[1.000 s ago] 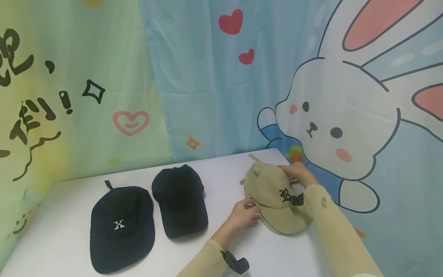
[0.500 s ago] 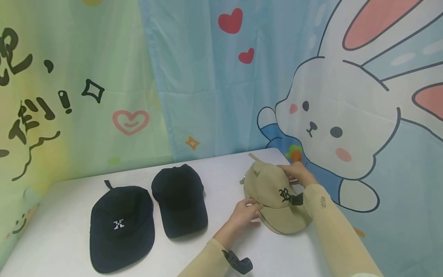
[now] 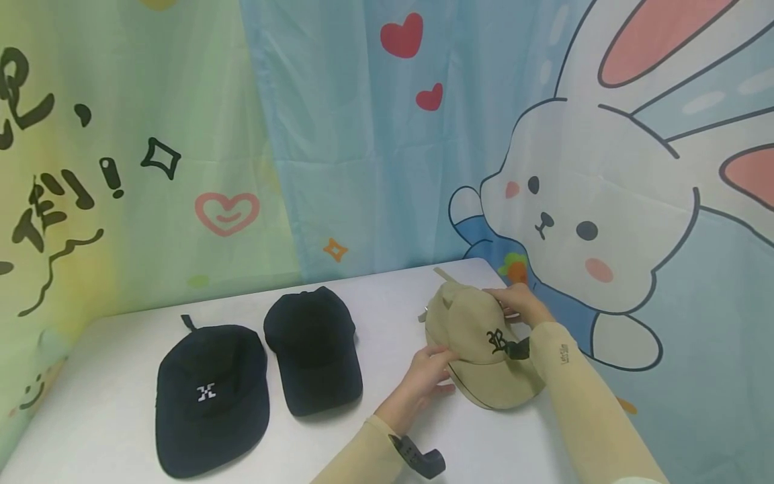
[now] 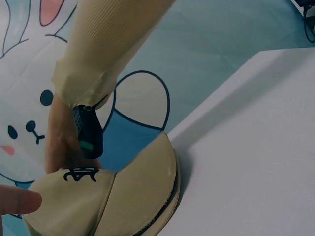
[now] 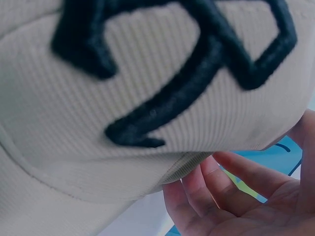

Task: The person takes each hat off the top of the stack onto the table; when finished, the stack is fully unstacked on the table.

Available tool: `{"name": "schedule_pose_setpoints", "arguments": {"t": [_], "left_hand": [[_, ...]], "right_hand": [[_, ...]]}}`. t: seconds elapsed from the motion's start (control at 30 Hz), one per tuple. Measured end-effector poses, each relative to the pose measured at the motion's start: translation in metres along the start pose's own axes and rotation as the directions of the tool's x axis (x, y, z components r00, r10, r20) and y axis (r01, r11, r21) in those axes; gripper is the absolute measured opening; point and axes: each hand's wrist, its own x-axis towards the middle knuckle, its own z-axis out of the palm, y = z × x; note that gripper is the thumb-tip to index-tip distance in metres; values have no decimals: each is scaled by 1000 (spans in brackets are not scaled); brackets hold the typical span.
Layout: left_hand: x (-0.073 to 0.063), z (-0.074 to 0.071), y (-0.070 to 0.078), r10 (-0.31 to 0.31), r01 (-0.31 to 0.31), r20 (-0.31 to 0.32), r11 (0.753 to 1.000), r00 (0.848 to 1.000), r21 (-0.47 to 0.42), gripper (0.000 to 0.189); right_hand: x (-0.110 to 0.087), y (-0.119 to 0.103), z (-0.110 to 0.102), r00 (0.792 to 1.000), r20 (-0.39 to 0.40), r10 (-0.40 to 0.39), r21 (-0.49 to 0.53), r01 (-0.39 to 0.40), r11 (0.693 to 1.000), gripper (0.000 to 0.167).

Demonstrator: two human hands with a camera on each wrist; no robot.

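Note:
A beige baseball cap (image 3: 474, 323) with dark embroidered lettering sits at the right of the white table, its brim toward the front. My right hand (image 3: 521, 302) grips its far right edge; the right wrist view has the fingers (image 5: 229, 189) reaching under the cap's lower edge and the thumb by its side. On the near left side, my left hand (image 3: 426, 373) touches the cap where crown meets brim. Its fingers are fairly straight, and the thumb is spread apart below them. One left fingertip (image 4: 30, 201) overlaps the crown in the left wrist view.
Two dark caps lie to the left: one with a small white logo (image 3: 207, 392), and a plain black cap (image 3: 311, 349) beside it. A cartoon-printed curtain (image 3: 357, 134) hangs behind the white table (image 3: 387, 302). Both wrists wear small black devices (image 3: 420, 458).
My left hand has shifted slightly right and its fingers reach further over the cap's near edge. The right hand and the cap have stayed in place.

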Motion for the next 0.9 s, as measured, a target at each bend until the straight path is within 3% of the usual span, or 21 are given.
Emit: {"name": "schedule_pose_setpoints", "arguments": {"t": [0.3, 0.63, 0.9], "left_hand": [[-8, 11, 5, 86, -99, 102, 985, 991, 139, 53], [-8, 13, -2, 116, -126, 76, 982, 990, 140, 47], [-10, 15, -8, 156, -153, -11, 977, 988, 146, 61]], "right_hand": [[-4, -1, 0, 1000, -15, -20, -19, 20, 1000, 71], [-1, 2, -1, 1000, -9, -21, -31, 21, 999, 75], [-6, 0, -1, 1000, 26, -15, -22, 16, 1000, 77]]}}
